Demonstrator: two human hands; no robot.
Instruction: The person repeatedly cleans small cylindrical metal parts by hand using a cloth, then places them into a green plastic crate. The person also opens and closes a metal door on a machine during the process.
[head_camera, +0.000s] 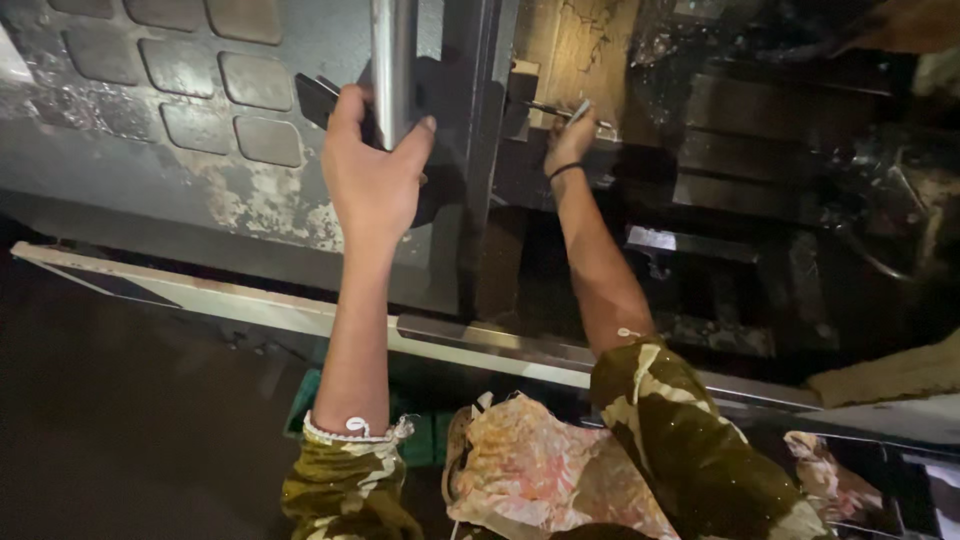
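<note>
While fingers (425, 128) wrap handle (393, 60), door shut

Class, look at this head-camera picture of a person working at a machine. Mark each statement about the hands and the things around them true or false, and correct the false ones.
1. The left hand grips a vertical metal bar handle on the grey machine door. True.
2. The right hand is resting on the patterned cloth. False: it is raised inside the machine, holding a thin metal tool.
3. A dark band circles the right wrist. True.
4. Both sleeves are plain white. False: the sleeves have an olive and cream camouflage pattern.
</note>
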